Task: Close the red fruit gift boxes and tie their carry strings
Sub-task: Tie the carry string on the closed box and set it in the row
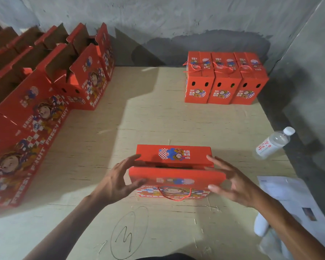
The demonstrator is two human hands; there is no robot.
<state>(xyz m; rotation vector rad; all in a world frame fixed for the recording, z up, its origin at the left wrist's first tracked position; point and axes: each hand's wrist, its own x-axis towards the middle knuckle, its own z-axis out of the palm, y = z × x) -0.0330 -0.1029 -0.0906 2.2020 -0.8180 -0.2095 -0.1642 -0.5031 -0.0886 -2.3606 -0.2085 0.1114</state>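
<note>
Flanked at its short ends by a spread, empty left hand (118, 182) and right hand (233, 182), neither gripping: red printed cardboard fruit gift box (174, 171), central on pale plywood tabletop (158, 119), long axis crosswise, flaps nearly meeting, red twisted carry string (174, 196) dangling untied.

Box in work (174, 172) at table (139, 119) centre, near edge. Left hand (118, 182) at its 9 o'clock, right hand (233, 182) at its 3 o'clock. Open boxes (45, 94) in rows at 10 o'clock. Three tied boxes (224, 79) side by side at 1 o'clock, by the wall. Bottle (274, 142) lying at 2 o'clock. Papers (289, 196) at 4 o'clock.
</note>
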